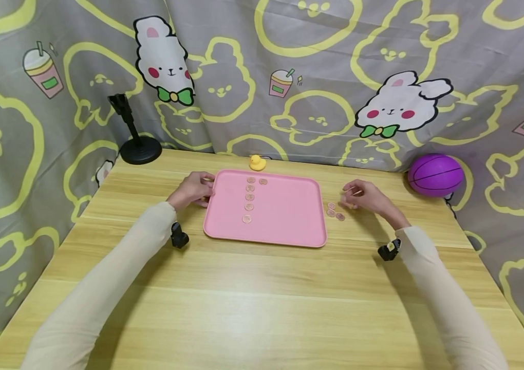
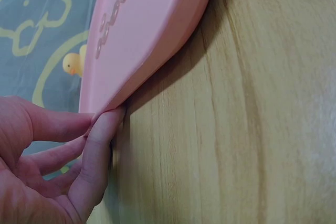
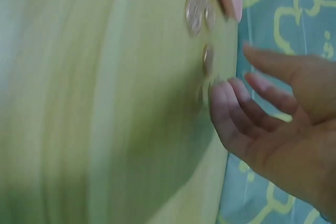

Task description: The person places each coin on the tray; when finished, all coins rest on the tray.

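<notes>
A pink rectangular tray (image 1: pixel 289 210) lies on the wooden table. Copper-coloured coins (image 1: pixel 250 197) form a column on its left half, with one more coin (image 1: pixel 263 182) right of the column's top. My left hand (image 1: pixel 192 189) pinches the tray's left rim between thumb and fingers, as the left wrist view shows close up. Beyond the tray's right side, several loose coins (image 1: pixel 331 212) lie on the wood. Over them my right hand (image 1: pixel 365 196) hovers with bent fingers, thumb apart. In the right wrist view its blurred fingertips are beside a coin (image 3: pixel 199 95); no coin is visibly gripped.
A yellow toy duck (image 1: pixel 257 163) sits behind the tray. At the back left stands a black stand (image 1: pixel 141 149) with a round base. A purple ball (image 1: pixel 435 175) rests at the back right. A patterned curtain (image 1: pixel 225 56) borders the table.
</notes>
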The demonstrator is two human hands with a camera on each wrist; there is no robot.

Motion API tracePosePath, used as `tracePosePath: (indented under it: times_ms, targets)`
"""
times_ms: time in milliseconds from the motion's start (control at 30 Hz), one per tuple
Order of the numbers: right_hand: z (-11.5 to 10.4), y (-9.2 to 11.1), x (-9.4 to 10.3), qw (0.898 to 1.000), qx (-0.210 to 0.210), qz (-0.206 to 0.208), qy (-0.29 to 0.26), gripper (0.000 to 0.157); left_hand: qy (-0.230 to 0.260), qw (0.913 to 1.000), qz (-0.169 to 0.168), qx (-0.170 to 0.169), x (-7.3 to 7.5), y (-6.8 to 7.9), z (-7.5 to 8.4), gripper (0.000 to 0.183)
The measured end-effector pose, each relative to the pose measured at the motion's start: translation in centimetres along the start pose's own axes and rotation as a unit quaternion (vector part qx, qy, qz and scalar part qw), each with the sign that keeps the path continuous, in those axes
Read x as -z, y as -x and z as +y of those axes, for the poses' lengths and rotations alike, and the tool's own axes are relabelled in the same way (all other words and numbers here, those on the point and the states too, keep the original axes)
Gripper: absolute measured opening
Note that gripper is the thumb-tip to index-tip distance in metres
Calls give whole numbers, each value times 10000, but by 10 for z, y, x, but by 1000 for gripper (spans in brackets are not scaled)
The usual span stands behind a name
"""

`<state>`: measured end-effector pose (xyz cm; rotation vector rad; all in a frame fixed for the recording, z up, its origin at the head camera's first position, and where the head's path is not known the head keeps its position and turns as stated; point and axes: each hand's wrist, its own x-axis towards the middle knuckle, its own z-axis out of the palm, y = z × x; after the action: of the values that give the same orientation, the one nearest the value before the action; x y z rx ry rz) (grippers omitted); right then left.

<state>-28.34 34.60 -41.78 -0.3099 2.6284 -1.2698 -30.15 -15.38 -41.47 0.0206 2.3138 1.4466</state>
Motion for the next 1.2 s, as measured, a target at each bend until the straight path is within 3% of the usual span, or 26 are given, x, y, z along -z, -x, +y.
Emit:
tracePosePath:
  times_ms: [167,500,1000,1200]
  targets:
    - [15,6,-1,9983,-4,-253,524,37,-6,10000,18,6,-1,0,2,60]
    - [25,9,-11,9970,467,-56,621,24,9,10000,30,11,-3,-2,-2,60]
    - [17,9,-14,9952,-6,270,939,22,49,10000,25,21,-3,-1,-1,60]
    - [12,1,-15,9930,38,366,1119,17,27,10000,5,40,-1,0,-1,61]
